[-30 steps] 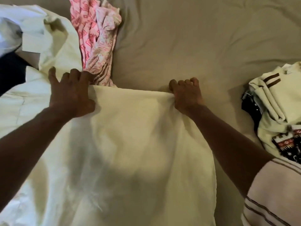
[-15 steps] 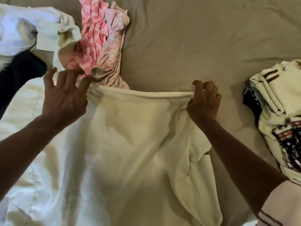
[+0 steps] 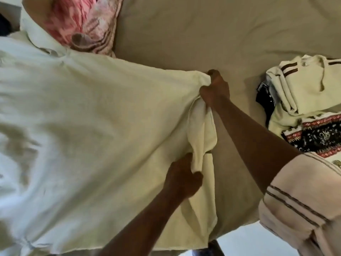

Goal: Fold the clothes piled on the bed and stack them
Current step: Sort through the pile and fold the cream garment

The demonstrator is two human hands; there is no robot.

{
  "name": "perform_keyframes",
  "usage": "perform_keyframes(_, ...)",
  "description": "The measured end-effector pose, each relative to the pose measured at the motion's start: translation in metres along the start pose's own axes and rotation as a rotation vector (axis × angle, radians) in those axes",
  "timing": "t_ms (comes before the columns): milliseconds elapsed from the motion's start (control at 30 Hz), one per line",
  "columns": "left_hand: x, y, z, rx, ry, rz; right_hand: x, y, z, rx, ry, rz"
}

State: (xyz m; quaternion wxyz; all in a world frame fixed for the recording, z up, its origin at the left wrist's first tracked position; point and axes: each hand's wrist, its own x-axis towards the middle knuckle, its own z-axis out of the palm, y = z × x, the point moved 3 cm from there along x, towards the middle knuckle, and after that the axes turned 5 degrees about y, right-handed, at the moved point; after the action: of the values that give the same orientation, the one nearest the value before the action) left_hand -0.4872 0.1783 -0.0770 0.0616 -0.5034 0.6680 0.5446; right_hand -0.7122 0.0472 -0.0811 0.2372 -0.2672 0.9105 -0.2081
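Two hands work the right edge of a pale yellow garment (image 3: 88, 126) spread over the tan bed (image 3: 184, 37) across the left and centre of the frame. Lower centre, the left hand (image 3: 182, 179) has its fingers clenched on a bunched fold; its forearm is cut off at the bottom edge. Farther up, the right hand (image 3: 215, 88) grips the garment's far corner, fingertips hidden in cloth. At right lies a stack of folded clothes (image 3: 306, 106); upper left, a blurred pink patterned garment (image 3: 83, 21).
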Motion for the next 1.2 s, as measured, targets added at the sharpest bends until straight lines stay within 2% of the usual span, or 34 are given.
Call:
perform_keyframes(67,-0.007,0.002,0.024,0.015,-0.023,0.062,0.004,0.005,0.001,0.086,0.018,0.037)
perform_keyframes(133,-0.012,0.003,0.048,0.093,-0.001,0.101,0.006,0.005,0.005,0.081,0.016,0.0)
perform_keyframes(267,-0.02,0.014,0.084,0.436,0.283,0.181,0.011,0.009,0.005,-0.049,-0.012,-0.202)
perform_keyframes(333,-0.018,0.02,0.097,0.523,0.363,0.17,0.021,0.018,-0.005,0.015,0.021,-0.187)
perform_keyframes(400,-0.016,0.028,0.11,0.534,0.364,0.188,0.03,0.027,-0.013,0.036,0.07,-0.16)
perform_keyframes(533,-0.023,0.046,0.126,0.424,0.272,0.204,0.03,0.034,-0.013,-0.2,0.07,-0.408)
perform_keyframes(600,-0.029,0.049,0.117,0.39,0.404,0.191,0.03,0.034,-0.013,-0.261,0.051,-0.489)
perform_keyframes(667,-0.036,0.038,0.108,0.453,0.477,0.098,0.031,0.033,-0.015,-0.335,0.072,-0.518)
perform_keyframes(733,-0.044,0.023,0.105,0.559,0.4,-0.005,0.024,0.031,-0.018,-0.493,0.18,-0.645)
perform_keyframes(767,-0.05,0.016,0.107,0.581,0.357,-0.022,0.012,0.028,-0.015,-0.532,0.221,-0.784)
perform_keyframes(800,-0.054,0.011,0.107,0.557,0.33,-0.022,-0.001,0.025,-0.011,-0.519,0.21,-0.96)
perform_keyframes(833,-0.058,0.008,0.108,0.482,0.301,-0.042,-0.019,0.023,0.0,-0.489,0.128,-1.147)
perform_keyframes(867,-0.06,0.009,0.11,0.4,0.273,-0.04,-0.035,0.025,0.011,-0.461,0.017,-1.285)
perform_keyframes(900,-0.062,0.011,0.113,0.342,0.254,-0.029,-0.049,0.03,0.022,-0.465,-0.105,-1.336)
perform_keyframes(967,-0.067,0.015,0.117,0.294,0.187,-0.002,-0.064,0.045,0.041,-0.521,-0.265,-1.233)
perform_keyframes(1000,-0.067,0.015,0.119,0.212,0.15,-0.01,-0.063,0.052,0.047,-0.53,-0.281,-1.16)
perform_keyframes(1067,-0.067,0.017,0.109,-0.036,0.056,-0.063,-0.062,0.065,0.049,-0.514,-0.236,-1.123)
perform_keyframes(1133,-0.06,0.018,0.081,-0.132,0.122,-0.046,-0.059,0.068,0.047,-0.438,-0.202,-1.148)
perform_keyframes(1200,-0.044,0.016,0.038,-0.121,0.304,-0.009,-0.056,0.059,0.044,-0.286,-0.131,-1.103)
